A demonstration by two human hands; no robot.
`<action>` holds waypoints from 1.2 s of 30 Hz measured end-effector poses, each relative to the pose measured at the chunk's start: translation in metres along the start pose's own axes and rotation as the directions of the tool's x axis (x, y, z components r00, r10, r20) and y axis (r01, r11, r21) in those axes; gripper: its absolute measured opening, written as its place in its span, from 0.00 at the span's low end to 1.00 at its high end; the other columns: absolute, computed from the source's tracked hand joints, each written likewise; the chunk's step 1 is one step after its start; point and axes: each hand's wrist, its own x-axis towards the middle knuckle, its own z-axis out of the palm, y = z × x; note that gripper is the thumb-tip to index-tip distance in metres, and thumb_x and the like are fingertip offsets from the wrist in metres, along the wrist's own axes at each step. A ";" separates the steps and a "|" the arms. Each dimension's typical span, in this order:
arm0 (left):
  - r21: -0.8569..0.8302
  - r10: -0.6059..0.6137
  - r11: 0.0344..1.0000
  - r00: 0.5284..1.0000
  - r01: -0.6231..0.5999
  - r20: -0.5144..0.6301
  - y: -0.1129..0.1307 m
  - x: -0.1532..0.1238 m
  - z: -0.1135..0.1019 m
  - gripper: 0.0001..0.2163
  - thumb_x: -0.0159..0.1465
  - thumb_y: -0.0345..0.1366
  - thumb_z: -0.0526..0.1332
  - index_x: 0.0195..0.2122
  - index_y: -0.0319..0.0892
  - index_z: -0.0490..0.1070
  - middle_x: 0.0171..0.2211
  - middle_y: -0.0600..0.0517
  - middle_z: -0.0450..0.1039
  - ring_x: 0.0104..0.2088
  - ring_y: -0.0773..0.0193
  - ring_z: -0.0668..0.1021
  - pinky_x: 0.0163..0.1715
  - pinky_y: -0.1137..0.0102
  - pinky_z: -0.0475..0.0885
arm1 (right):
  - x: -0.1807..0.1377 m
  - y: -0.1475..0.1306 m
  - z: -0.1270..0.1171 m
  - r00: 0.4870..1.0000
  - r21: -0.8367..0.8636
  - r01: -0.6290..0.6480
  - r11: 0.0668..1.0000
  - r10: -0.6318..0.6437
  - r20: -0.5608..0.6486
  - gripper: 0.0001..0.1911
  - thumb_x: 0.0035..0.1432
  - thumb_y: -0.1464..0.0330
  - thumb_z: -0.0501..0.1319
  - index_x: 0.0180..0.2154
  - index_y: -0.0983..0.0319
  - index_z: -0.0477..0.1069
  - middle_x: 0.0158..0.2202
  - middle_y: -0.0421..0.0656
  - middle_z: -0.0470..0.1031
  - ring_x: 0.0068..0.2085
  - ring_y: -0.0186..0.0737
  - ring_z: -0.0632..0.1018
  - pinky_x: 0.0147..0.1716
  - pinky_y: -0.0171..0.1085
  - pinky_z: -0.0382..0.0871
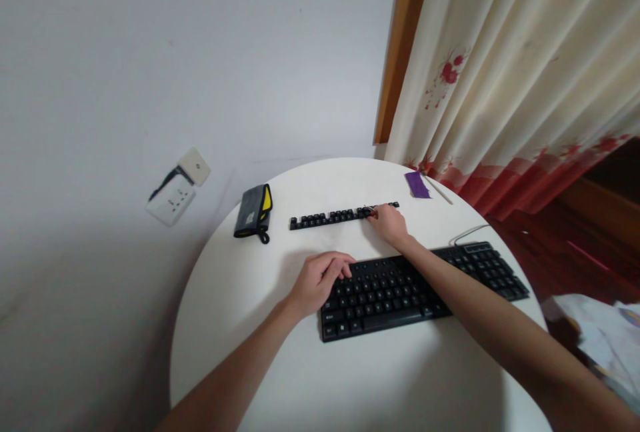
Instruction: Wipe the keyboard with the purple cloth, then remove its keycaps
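Your left hand [320,279] rests on the upper left corner of the black keyboard [425,289], fingers curled loosely over the top rows of keys and gripping nothing. The keyboard lies flat near the middle of the round white table [240,299], its long side running slightly uphill toward the right, and its pale cable [467,233] loops off from behind its far right end.

Your right hand [390,224] reaches past the keyboard's far edge to a row of loose black keycaps [343,215] laid out in a line beyond it. Your fingertips [374,213] pinch at the caps near the right part of that line; whether they have closed on a single cap is too small to tell.

Beyond the keyboard's left end, near the table edge, sits a grey and yellow pouch [255,211] with a small black loop. Beyond its right end, by the curtain [525,85], lie a purple slip [417,185] and a thin pale stick [440,191] just beside it. A wall socket [173,200] with a plug sits on the wall, left of the pouch.
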 end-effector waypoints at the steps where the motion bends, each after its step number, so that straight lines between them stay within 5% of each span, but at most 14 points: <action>1: 0.000 -0.001 1.000 1.000 0.001 0.001 0.000 0.000 0.000 0.19 0.72 0.45 0.51 0.42 0.37 0.77 0.29 0.48 0.77 0.30 0.64 0.77 0.34 0.70 0.73 | 0.000 0.000 0.000 1.000 0.000 -0.001 1.000 0.001 0.001 0.11 0.63 0.65 0.59 0.40 0.63 0.78 0.41 0.51 0.80 0.43 0.46 0.80 0.40 0.37 0.68; 15: 0.016 0.007 1.000 1.000 -0.007 0.015 0.002 0.000 -0.001 0.18 0.72 0.43 0.51 0.42 0.37 0.77 0.29 0.48 0.77 0.30 0.64 0.77 0.34 0.70 0.73 | -0.003 -0.004 -0.002 1.000 0.030 0.004 1.000 -0.003 -0.023 0.09 0.61 0.67 0.60 0.37 0.63 0.79 0.38 0.50 0.81 0.40 0.45 0.80 0.37 0.35 0.66; 20: 0.003 -0.003 1.000 1.000 0.003 0.015 0.002 0.001 -0.001 0.17 0.72 0.42 0.51 0.42 0.37 0.77 0.29 0.48 0.77 0.30 0.64 0.77 0.33 0.70 0.72 | -0.005 0.004 -0.026 0.997 0.064 -0.011 0.998 0.016 -0.078 0.12 0.62 0.65 0.58 0.37 0.63 0.79 0.37 0.50 0.81 0.39 0.44 0.79 0.35 0.35 0.65; 28: 0.021 -0.031 0.999 0.999 0.030 0.024 0.001 0.002 -0.001 0.19 0.72 0.44 0.51 0.42 0.37 0.77 0.29 0.49 0.77 0.30 0.64 0.77 0.34 0.71 0.72 | -0.037 0.078 -0.110 0.898 0.342 0.122 0.932 0.043 -0.437 0.15 0.58 0.63 0.60 0.35 0.67 0.79 0.29 0.45 0.79 0.27 0.38 0.73 0.29 0.35 0.63; 32: 0.025 -0.037 0.999 0.999 0.036 0.029 -0.002 0.003 -0.001 0.19 0.72 0.45 0.51 0.42 0.37 0.77 0.29 0.49 0.77 0.30 0.64 0.77 0.34 0.71 0.72 | -0.076 0.112 -0.114 0.919 0.370 0.115 0.922 0.043 -0.391 0.15 0.57 0.61 0.61 0.37 0.66 0.79 0.28 0.43 0.77 0.23 0.35 0.69 0.25 0.35 0.61; 36: 0.046 -0.046 0.998 0.999 0.045 0.023 -0.006 0.004 -0.001 0.19 0.72 0.44 0.51 0.41 0.38 0.77 0.30 0.49 0.77 0.30 0.64 0.76 0.34 0.71 0.71 | -0.110 0.130 -0.095 0.957 0.297 0.141 0.944 -0.054 -0.283 0.12 0.59 0.63 0.60 0.37 0.63 0.79 0.33 0.44 0.79 0.30 0.39 0.74 0.32 0.36 0.65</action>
